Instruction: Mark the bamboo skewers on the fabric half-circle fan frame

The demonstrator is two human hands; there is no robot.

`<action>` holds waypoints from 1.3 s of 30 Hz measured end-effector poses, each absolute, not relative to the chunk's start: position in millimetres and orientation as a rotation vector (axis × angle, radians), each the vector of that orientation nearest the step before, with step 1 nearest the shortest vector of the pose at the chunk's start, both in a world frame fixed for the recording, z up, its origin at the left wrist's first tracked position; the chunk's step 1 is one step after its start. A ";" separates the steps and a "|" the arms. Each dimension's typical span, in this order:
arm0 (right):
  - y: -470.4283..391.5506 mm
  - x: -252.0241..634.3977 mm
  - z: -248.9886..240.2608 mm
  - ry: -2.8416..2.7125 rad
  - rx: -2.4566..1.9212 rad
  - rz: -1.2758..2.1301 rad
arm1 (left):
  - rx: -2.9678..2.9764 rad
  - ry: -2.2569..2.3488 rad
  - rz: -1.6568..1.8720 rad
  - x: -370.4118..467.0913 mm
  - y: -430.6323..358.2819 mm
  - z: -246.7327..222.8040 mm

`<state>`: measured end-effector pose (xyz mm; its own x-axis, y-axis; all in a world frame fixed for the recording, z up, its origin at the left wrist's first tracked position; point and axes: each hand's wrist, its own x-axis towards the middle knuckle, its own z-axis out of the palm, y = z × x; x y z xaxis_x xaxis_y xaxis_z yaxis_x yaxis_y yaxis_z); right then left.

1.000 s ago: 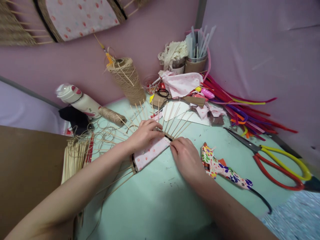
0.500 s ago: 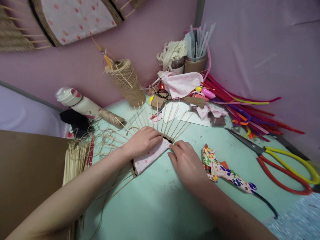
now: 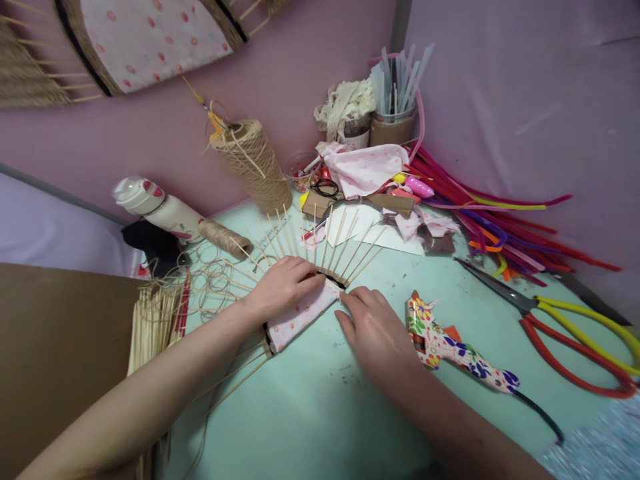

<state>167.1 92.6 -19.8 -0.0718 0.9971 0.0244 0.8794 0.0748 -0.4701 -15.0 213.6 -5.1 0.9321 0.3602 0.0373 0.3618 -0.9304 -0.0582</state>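
A half-round piece of pink-dotted white fabric (image 3: 300,321) with a dark and twine edge lies on the pale green table (image 3: 310,413). Thin wooden sticks (image 3: 337,241) fan out from its curved edge. Across the fabric's upper part rests my left hand (image 3: 286,285), its fingers lying close together, flat on the cloth and edge. My right hand (image 3: 377,327) is at the fabric's right corner, with thumb and forefinger bent and a gap between them; the forefinger tip touches the corner. Part of the fabric is hidden under my left hand.
Right of my right hand lies a flowered glue gun (image 3: 430,333), with large scissors (image 3: 525,303) beyond it. Pipe cleaners (image 3: 490,220), fabric scraps (image 3: 367,167) and a twine spool (image 3: 257,163) stand or lie behind. A bottle (image 3: 165,210) and bundled sticks (image 3: 150,320) are at left.
My left hand has shifted slightly down along the edge, baring a little more of the dark trim. My right hand stays at the corner. The view has moved slightly.
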 end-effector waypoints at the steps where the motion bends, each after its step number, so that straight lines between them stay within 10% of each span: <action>1: 92.3 167.6 -19.5 -2.026 -1.858 0.460 | -3.023 -0.572 -0.035 -15.1 213.4 -5.0; 39: 89.3 167.7 -17.7 -1.913 -1.814 0.482 | -2.965 -0.571 -0.192 -15.8 213.0 -9.0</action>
<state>167.7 89.3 -17.7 -0.0270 0.9958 0.0876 0.8355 0.0706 -0.5450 -15.8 213.0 -9.0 0.9211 0.3610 0.1460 0.3758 -0.9223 -0.0901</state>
